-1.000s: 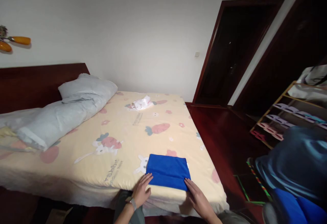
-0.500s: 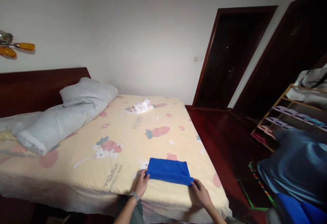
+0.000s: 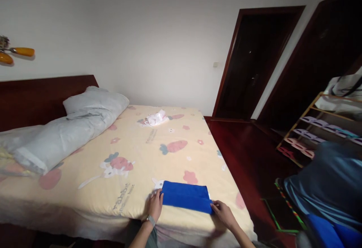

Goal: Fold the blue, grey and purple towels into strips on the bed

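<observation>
A folded blue cloth (image 3: 185,196) lies near the front edge of the bed, with a crease or fold line running across its width. My left hand (image 3: 155,204), with a watch on the wrist, pinches the cloth's left edge. At the cloth's near right corner, my right hand (image 3: 223,212) grips the fabric between thumb and fingers. Beneath is a yellow bedsheet (image 3: 147,157) printed with rabbits and carrots.
A crumpled white bundle (image 3: 156,117) rests toward the far side of the bed. Grey rolled bedding (image 3: 73,131) lies along the headboard (image 3: 45,99). To the right stand a shoe rack (image 3: 313,108) with slippers and a dark blue draped cloth (image 3: 330,184).
The blue cloth has shifted slightly toward me, and its near strip now shows a clearer fold line. Both hands keep hold of it. The view has turned a little.
</observation>
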The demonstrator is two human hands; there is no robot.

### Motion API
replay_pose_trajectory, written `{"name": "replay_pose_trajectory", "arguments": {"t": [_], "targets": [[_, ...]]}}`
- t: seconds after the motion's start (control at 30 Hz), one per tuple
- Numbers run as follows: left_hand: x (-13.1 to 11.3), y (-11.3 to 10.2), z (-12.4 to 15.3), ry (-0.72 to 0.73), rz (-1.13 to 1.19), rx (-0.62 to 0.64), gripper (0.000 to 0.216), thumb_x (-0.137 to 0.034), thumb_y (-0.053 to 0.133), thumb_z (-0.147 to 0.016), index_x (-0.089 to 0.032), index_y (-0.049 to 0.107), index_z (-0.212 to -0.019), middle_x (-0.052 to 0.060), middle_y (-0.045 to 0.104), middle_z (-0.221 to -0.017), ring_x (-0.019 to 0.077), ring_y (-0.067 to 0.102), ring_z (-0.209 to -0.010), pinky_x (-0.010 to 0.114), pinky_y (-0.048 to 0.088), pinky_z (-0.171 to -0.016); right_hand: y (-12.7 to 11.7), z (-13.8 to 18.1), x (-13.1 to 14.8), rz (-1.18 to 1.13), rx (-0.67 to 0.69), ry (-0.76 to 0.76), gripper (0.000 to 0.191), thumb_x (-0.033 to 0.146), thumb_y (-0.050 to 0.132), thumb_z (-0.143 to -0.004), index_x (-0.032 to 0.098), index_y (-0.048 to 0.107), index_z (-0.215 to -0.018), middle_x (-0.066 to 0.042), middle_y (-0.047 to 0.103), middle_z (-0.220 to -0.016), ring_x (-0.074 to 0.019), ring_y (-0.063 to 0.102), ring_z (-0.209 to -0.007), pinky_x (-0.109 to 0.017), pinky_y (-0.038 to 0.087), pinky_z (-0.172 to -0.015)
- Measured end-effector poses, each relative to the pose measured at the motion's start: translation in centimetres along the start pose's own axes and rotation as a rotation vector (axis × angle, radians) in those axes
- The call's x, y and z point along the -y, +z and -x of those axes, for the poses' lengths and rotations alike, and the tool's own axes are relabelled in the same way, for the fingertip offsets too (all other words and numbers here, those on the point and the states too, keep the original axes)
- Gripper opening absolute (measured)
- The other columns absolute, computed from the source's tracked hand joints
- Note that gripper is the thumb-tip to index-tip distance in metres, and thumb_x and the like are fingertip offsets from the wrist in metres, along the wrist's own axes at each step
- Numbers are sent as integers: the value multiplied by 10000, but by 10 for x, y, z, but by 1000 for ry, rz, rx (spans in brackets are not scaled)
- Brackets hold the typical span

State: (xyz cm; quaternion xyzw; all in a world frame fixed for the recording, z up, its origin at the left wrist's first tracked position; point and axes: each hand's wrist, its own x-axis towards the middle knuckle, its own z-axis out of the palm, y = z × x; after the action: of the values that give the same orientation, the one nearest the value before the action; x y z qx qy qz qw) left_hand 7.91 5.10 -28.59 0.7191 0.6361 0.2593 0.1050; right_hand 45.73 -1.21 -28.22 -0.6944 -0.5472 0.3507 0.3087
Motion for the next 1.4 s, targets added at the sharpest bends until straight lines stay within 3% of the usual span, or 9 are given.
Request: {"name": "replay_pose_trajectory", "arguments": {"t": [0.13, 0.23, 0.33, 0.4, 0.53, 0.77, 1.07, 1.27, 1.4], "targets": [[-6, -5, 8, 38, -96, -126, 340, -273, 378, -1019, -198, 671, -1175, 104, 717, -1166, 260, 663, -1089, 425, 526, -956, 0, 13, 14, 66, -176, -8, 406, 593, 474, -817, 292, 678, -997, -105, 755, -1036, -372, 683, -1036, -503, 509, -947], [-22, -8, 15, 306, -105, -78, 366, -245, 365, -1020, -244, 634, -1269, 60, 668, -1305, 230, 602, -1217, 403, 479, -1056, 7, 28, 41, 132, -275, -175, 345, 512, 480, -843, 336, 702, -1039, -88, 717, -1171, -372, 625, -1163, -521, 451, -1060], [-46, -7, 21, 677, -123, 84, 490, -253, 415, -1003, -312, 429, -1489, -10, 490, -1537, 208, 434, -1414, 401, 337, -1208, 25, 42, 71, 102, -103, -322, 363, 430, 555, -799, 401, 705, -1128, 8, 650, -1342, -340, 530, -1318, -465, 366, -1164], [-56, -2, 23, 772, -134, 170, 601, -260, 430, -994, -323, 263, -1569, -26, 362, -1618, 202, 352, -1471, 407, 288, -1240, 37, 48, 82, 77, 7, -341, 429, 387, 591, -754, 445, 691, -1167, 80, 593, -1411, -321, 456, -1388, -443, 292, -1208], [-43, 8, 17, 671, -122, 246, 670, -208, 438, -967, -341, 209, -1582, -28, 359, -1618, 197, 369, -1466, 417, 313, -1232, 41, 50, 76, 29, 71, -316, 495, 348, 601, -710, 462, 689, -1184, 115, 572, -1421, -290, 392, -1427, -407, 212, -1230], [14, -4, -8, 512, -50, 352, 758, -40, 472, -793, -309, 408, -1499, -27, 447, -1569, 188, 395, -1447, 421, 317, -1231, 12, 37, 38, -35, -43, -302, 480, 314, 513, -753, 500, 713, -1148, 65, 649, -1340, -278, 529, -1323, -361, 312, -1175], [5, -33, 4, 189, 231, 351, 400, -158, 501, -828, -278, 643, -1181, 36, 723, -1157, 215, 640, -1109, 359, 491, -1005, -3, 30, 23, -102, -4, -234, 320, 443, 580, -714, 436, 734, -995, -2, 751, -1050, -354, 672, -1095, -434, 511, -991], [4, -19, 1, -79, 499, 257, 343, -431, 485, -918, -223, 602, -1165, 76, 723, -1093, 220, 681, -1022, 329, 528, -918, 3, 25, 16, -172, -91, -98, 321, 537, 537, -708, 381, 696, -939, -6, 762, -963, -334, 702, -1017, -372, 530, -926], [-5, -11, -19, -171, 394, 236, 292, -438, 434, -951, -230, 630, -1010, 75, 737, -1033, 226, 676, -1033, 323, 500, -930, 8, 8, 27, -40, -119, -12, 340, 522, 430, -779, 334, 676, -919, -44, 756, -1057, -324, 676, -1105, -354, 496, -968]]}}
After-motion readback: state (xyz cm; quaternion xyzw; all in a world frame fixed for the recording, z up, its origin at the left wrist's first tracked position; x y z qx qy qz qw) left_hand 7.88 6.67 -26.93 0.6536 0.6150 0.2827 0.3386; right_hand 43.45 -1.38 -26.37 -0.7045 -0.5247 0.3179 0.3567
